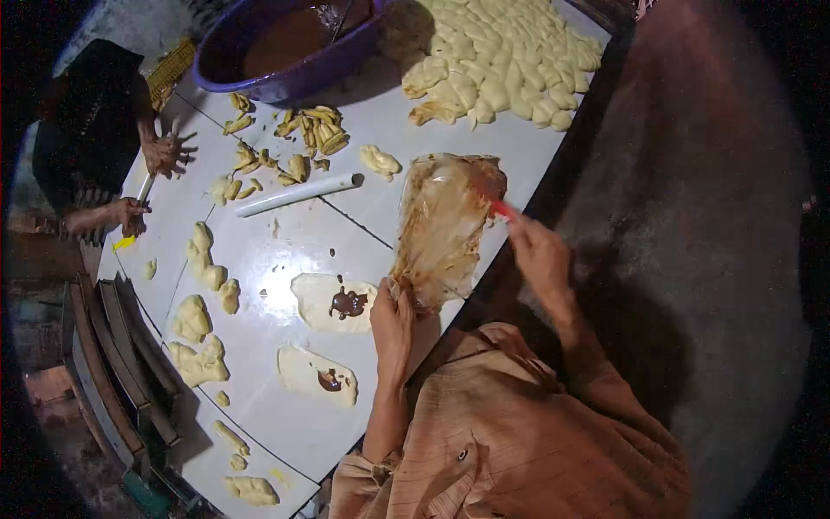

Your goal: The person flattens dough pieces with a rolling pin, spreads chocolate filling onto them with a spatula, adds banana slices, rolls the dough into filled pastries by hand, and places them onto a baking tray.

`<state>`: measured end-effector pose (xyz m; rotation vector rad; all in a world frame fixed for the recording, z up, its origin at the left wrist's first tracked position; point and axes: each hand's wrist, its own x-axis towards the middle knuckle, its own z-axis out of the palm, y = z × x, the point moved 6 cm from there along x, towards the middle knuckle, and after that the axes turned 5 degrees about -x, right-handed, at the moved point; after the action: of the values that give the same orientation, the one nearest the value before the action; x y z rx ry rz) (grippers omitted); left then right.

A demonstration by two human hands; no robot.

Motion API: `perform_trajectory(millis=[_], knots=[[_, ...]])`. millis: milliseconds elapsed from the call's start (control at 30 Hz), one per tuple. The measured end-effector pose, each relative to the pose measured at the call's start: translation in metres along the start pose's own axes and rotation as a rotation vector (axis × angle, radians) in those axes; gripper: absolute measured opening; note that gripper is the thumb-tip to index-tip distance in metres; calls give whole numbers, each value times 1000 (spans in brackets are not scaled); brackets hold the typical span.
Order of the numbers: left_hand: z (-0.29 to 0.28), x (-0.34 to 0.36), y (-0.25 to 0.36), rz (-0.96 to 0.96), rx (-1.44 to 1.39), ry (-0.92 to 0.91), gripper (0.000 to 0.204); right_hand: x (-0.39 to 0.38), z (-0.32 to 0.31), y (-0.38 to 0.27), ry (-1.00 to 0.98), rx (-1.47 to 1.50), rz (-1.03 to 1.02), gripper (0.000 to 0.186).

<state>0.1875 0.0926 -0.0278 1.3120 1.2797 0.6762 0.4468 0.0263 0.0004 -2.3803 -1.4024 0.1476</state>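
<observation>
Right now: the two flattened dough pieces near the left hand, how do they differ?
The upper flattened dough piece carries a large dark brown dollop of filling; the lower flattened dough piece has only a small dab near one end. The upper one lies nearer the smeared plastic bag held by the left hand; the lower one lies closer to the person's body. Both are pale, flat and lie open on the white table.

The bag is clear plastic, smeared inside with brown filling, and stands tilted over the table's right edge, its narrow end low and near, its wide mouth up and far. The spatula is red and slim; its tip sits inside the bag's mouth at the far right, its handle slanting toward the near right.
</observation>
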Motion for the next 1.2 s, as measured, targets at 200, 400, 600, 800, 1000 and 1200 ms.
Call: perform_trajectory(millis=[200, 400, 600, 800, 1000, 1200], knots=[[-3, -9, -3, 29, -107, -16, 19, 0, 24, -23, -39, -95, -76, 35], [-3, -17, -16, -67, -146, -2, 20, 40, 12, 11, 11, -102, 42, 33], [-21, -23, -22, -45, -188, 37, 27, 0, -5, -14, 55, 56, 13, 31], [-21, -32, -26, -133, -222, -48, 30, -10, 23, -29, -104, -87, -40, 38], [-34, -38, -30, -185, -329, -12, 36, 24, -9, 7, 66, 173, -18, 29], [-30, -31, -31, -78, -285, 8, 32, -69, 18, -68, 33, 275, -328, 29]])
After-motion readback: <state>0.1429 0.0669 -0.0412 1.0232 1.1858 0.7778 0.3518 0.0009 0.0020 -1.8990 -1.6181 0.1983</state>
